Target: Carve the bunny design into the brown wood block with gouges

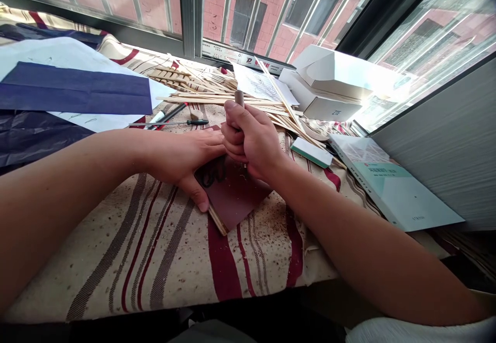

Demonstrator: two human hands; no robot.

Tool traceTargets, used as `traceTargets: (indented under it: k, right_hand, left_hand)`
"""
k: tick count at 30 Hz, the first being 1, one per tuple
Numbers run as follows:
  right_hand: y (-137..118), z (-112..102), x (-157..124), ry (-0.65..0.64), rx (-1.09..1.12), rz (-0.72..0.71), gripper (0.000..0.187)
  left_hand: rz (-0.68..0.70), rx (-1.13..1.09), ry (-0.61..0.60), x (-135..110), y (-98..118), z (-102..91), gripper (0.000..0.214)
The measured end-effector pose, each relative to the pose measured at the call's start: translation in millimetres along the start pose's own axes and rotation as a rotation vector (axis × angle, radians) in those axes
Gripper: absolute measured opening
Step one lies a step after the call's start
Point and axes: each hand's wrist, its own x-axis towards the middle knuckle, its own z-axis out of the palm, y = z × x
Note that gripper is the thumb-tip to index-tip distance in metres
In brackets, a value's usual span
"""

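Note:
A reddish-brown wooden board (248,193) with black brush-like marks lies aslant on the striped cloth, its pale layered edge facing me. My left hand (186,154) lies spread over the board's left part, fingers stretched out flat and the thumb along its near-left edge. Above the board my right hand (253,134) is wrapped in a fist around a carving tool, whose round grey-brown handle (239,97) sticks out of the top. Most of the tool is hidden by the fist; only a small bit shows below it. Crumbs and shavings are scattered around the board.
Beyond my hands lie a thin green-handled tool (197,122), markers (157,118) and many bamboo strips (194,82). A white-and-green block (312,152), a book (399,188) and a white box (329,87) are at right. Dark blue paper (77,89) covers the left, below a barred window.

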Motion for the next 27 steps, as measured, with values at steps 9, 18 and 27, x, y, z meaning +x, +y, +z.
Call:
traceTargets:
  k: [9, 18, 27]
  right_hand:
    - [-0.2, 2.3, 0.0, -0.208, -0.025, 0.129, 0.055]
    - [6.0, -2.5, -1.5, 0.354, 0.143, -0.076, 0.048]
    - [5.6, -0.8, -1.0, 0.25, 0.136, -0.086, 0.052]
  left_hand:
    - [-0.031, -0.077, -0.056, 3.2, 6.1, -1.2, 0.107]
    - [-0.196, 0.004, -0.109, 3.8, -0.2, 5.3, 0.143]
    - [-0.087, 0.031, -0.073, 3.7, 0.0, 1.5, 0.131]
